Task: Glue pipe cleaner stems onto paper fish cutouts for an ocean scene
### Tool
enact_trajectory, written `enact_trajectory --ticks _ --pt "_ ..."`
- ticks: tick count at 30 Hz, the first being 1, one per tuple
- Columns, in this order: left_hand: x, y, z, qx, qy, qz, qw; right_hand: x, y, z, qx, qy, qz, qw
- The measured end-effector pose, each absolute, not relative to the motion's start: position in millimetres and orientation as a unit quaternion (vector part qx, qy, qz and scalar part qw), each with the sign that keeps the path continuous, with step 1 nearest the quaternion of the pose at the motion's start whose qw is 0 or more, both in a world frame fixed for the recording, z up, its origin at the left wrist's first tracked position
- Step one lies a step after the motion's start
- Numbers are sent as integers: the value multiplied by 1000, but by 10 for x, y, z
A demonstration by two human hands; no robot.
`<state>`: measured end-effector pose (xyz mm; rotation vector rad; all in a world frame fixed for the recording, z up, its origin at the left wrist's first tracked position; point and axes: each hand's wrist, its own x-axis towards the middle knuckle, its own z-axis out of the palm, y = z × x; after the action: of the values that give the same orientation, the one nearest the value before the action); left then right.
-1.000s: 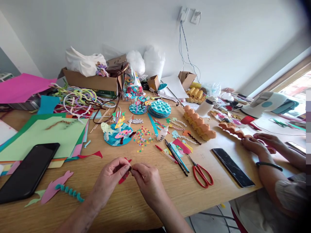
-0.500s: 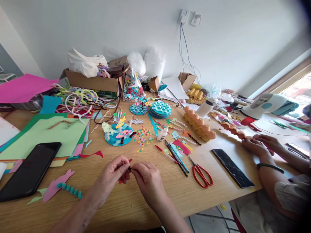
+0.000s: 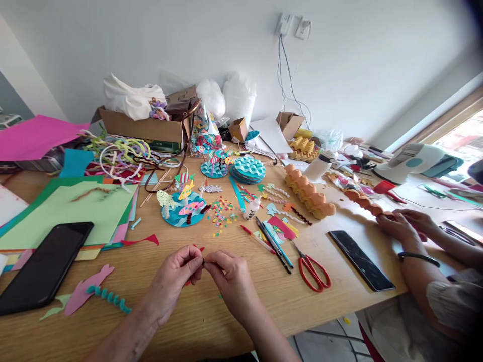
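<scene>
My left hand (image 3: 181, 269) and my right hand (image 3: 227, 271) meet at the table's front middle, fingertips nearly touching. Both pinch a tiny dark piece (image 3: 204, 262), mostly hidden between the fingers. Red paper (image 3: 199, 248) shows behind the left fingers; whether it is held I cannot tell. Beyond the hands stands a blue wavy disc (image 3: 176, 217) carrying paper fish, beside scattered confetti (image 3: 222, 211). To the left lie a pink paper fish (image 3: 88, 291) and a teal coiled pipe cleaner (image 3: 110, 298). A white glue bottle (image 3: 252, 208) stands upright past my right hand.
Red-handled scissors (image 3: 313, 271), pens (image 3: 273, 244) and a dark phone (image 3: 361, 260) lie to the right. Another person's hands (image 3: 403, 226) hold an orange egg-carton strip (image 3: 362, 201). At left are a black phone (image 3: 47, 266) and green paper (image 3: 68, 211).
My hands remain pinched together, with the left wrist shifted slightly and the dark piece less visible. The view has moved a little.
</scene>
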<state>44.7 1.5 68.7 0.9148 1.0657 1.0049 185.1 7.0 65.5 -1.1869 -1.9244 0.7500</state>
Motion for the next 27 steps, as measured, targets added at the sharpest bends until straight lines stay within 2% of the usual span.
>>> enact_trajectory --ticks 4,11,15,18,23,27 --pt "467 17 666 383 473 450 653 1884 93 675 -456 -707 377 389" --pt "440 19 712 436 472 447 623 1918 115 651 -457 -641 445 426" --pt "374 31 718 523 505 428 537 1920 129 639 -447 -548 560 431" --pt "348 40 705 589 515 422 457 1907 133 646 -449 -522 584 430" --pt "337 44 672 660 501 458 321 1862 135 667 -448 -540 573 424" --pt "316 42 647 705 480 462 243 1835 124 686 -469 -585 513 419"
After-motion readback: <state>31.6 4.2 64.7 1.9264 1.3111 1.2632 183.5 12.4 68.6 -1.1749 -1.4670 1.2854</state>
